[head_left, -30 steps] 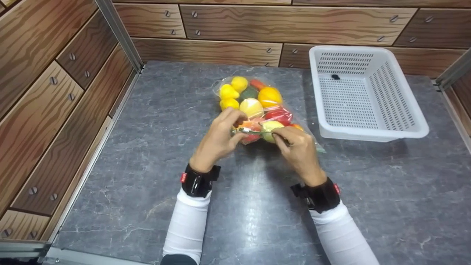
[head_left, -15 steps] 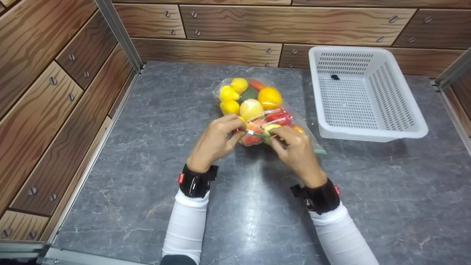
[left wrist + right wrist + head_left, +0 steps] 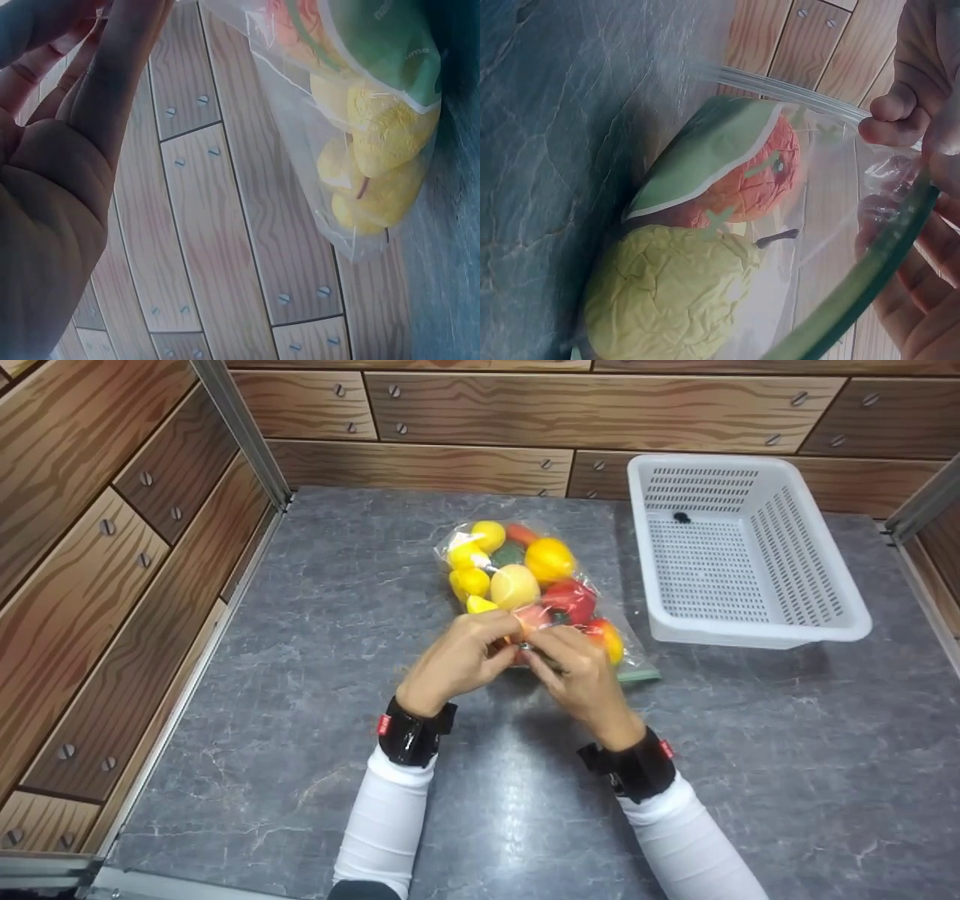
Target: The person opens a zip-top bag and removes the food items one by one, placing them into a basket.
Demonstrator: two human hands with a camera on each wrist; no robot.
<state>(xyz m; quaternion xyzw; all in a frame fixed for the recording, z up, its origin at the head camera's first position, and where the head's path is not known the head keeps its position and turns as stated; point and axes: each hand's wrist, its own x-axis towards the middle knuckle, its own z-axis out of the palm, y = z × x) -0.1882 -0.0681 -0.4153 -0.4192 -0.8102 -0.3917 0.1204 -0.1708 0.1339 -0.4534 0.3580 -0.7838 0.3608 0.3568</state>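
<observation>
A clear zip bag full of fruit and vegetables lies on the grey table. Through its plastic show yellow lemons, a pale round fruit, an orange and a red pepper. My left hand and right hand almost meet at the bag's near edge, each pinching its rim. Close up in the right wrist view, fingers grip the green zip strip, with a yellow-green pear behind the plastic. The left wrist view shows the bag's printed green panel; the left fingertips are cut off there.
To the right of the bag stands a white perforated basket, with a small black object inside. Wood-patterned panels wall off the back and left side, and a metal post rises at the back left corner.
My hands have drawn together along the bag's rim: the left moved right, the right moved left. The rim has come slightly nearer, and the yellow-green pear is now covered in the head view.
</observation>
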